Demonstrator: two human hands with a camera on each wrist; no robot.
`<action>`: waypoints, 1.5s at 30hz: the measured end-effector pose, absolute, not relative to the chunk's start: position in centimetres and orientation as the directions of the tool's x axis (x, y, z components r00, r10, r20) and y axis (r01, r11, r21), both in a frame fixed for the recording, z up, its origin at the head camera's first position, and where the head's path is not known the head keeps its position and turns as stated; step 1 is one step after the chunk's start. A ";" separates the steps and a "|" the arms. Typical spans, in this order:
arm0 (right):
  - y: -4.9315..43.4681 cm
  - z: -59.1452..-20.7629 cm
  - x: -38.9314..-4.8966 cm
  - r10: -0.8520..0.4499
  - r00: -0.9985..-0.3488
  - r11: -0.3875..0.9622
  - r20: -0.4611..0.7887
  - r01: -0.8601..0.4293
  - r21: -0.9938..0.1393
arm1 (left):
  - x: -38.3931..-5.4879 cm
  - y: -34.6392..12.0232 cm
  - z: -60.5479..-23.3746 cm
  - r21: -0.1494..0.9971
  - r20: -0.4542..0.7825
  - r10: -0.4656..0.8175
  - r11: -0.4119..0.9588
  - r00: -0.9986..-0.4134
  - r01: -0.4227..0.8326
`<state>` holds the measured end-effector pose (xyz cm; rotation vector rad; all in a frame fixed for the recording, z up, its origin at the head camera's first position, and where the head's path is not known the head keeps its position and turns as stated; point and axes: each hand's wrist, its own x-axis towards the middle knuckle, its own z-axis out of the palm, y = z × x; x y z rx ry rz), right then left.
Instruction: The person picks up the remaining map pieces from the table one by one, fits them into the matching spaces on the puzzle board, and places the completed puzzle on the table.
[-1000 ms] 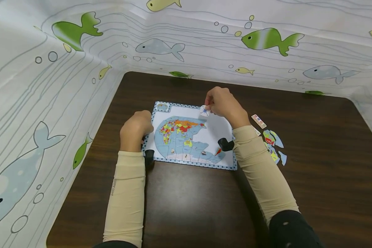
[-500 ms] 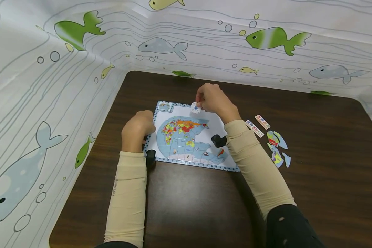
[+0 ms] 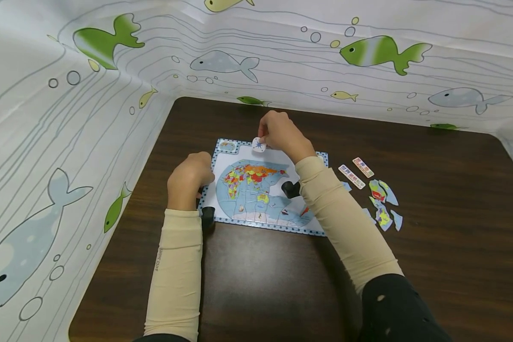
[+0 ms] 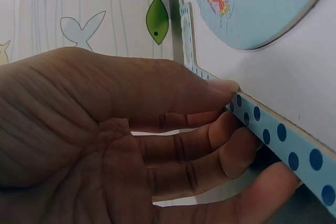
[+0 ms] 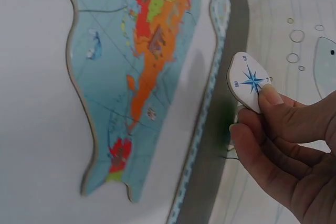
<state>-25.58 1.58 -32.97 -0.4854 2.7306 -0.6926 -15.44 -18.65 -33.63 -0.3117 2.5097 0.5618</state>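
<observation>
A puzzle board (image 3: 245, 155) with a blue dotted border lies on the dark table, partly filled with joined world-map pieces (image 3: 249, 205). At the board's left side, my left hand (image 3: 189, 178) grips the border; in the left wrist view its thumb (image 4: 210, 90) lies on top and the fingers curl at the underside. Over the far edge of the board, my right hand (image 3: 284, 132) pinches a small white compass-rose puzzle piece (image 5: 244, 80) between thumb and fingertips. In the right wrist view, the piece overlaps the strip of table beyond the border. My right forearm hides the board's right side.
Right of the board lie several loose map pieces (image 3: 382, 213) and two lettered strips (image 3: 352, 176), with more blue pieces (image 3: 369, 214) partly behind my right sleeve. A fish-printed white cloth (image 3: 299, 61) rises behind and left of the table (image 3: 248, 275).
My right hand has moved left along the board's far side with the compass piece, uncovering the lettered strips and the top right corner. My left hand keeps its grip on the border.
</observation>
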 end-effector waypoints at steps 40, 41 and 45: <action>0.3 -36.0 -26.6 -0.399 -0.875 0.845 -0.273 -0.235 -0.481 | -15.8 -18.6 -33.9 0.325 -0.558 -0.076 0.896 -0.826 -0.302; 0.3 -36.0 -26.6 -0.398 -0.875 0.844 -0.275 -0.232 -0.484 | -15.8 -18.6 -33.9 0.325 -0.558 -0.075 0.897 -0.827 -0.301; 0.3 -36.0 -26.6 -0.394 -0.876 0.842 -0.279 -0.222 -0.491 | -15.7 -18.6 -33.8 0.325 -0.555 -0.076 0.897 -0.828 -0.301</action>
